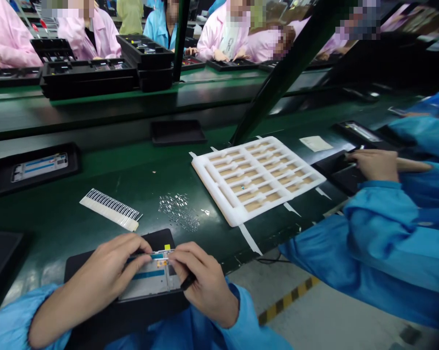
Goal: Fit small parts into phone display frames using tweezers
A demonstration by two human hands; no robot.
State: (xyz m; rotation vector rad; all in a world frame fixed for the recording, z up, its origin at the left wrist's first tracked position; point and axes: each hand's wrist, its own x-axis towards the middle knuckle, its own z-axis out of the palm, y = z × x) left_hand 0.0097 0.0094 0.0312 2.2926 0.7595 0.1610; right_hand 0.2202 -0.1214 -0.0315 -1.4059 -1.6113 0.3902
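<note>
Panel lies lengthwise left to right, with left hand and right hand equally near, pinched narrow over its far side, their grip's content unclear.

Silvery device frame touched by left hand and right hand, small metal parts scattered on green tabletop, white slotted tray placed nearby

Flat plate silvery, metal-looking, dull sheen; worktop smooth green, glossy with reflections; grid tray matt white, plastic or foam, can't tell which; black tray matt, plastic-looking; loose bits shiny, metallic; right sleeve wrinkled blue cloth, slight sheen; square sheet papery, matt.
</note>
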